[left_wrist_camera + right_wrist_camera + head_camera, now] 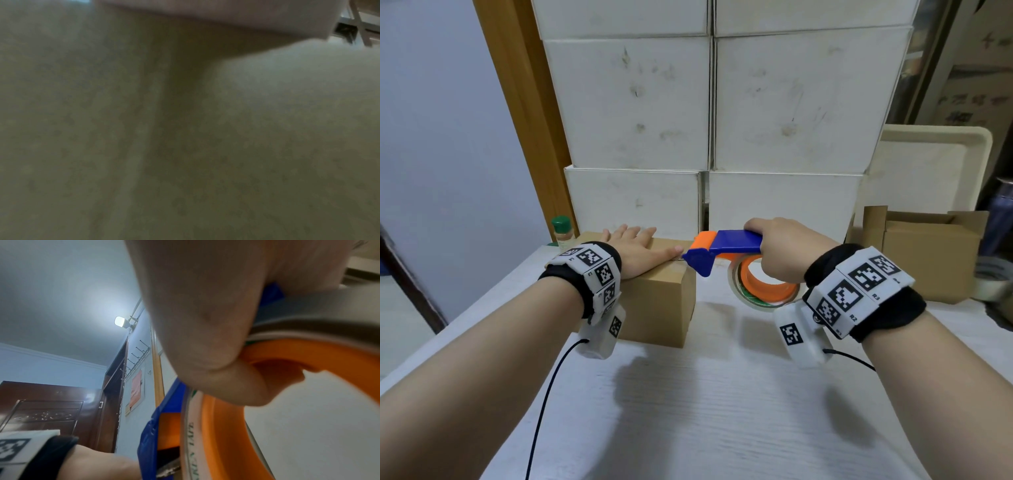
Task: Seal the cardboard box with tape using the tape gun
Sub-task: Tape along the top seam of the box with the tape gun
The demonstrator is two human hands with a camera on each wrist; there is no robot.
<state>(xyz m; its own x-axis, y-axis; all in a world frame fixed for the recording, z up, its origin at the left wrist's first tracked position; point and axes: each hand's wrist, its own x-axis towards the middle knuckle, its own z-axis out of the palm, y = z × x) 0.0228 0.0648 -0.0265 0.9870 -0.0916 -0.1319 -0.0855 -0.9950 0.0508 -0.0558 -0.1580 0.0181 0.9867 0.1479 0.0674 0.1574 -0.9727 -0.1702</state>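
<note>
Cardboard box (654,294) sat closed on the white table (705,411) at about 10 o'clock from the head view's centre, with the left hand (640,251) lying flat on its top, fingers straight and spread, thumb reaching toward 3 o'clock. The right hand (780,250) had its fingers curled round the handle of the blue-and-orange tape gun (722,251), whose nose met the box's upper right edge just beside the left thumb; its tape roll (760,291) hung below the fist, off the box. Stacked white boxes (709,102) rose at 12 o'clock, a green-capped bottle (563,233) stood just behind the box at 9 o'clock, and an open brown carton (928,250) sat at 3 o'clock.

From the left wrist, the view was dark and blurred, filled by a dull brown surface; the fingers could not be made out.

From the right wrist, the hand (205,313) was wrapped round the tape gun (224,434), a fingertip tucked inside the orange hub, tape roll (191,443) edge-on at 6 o'clock.
</note>
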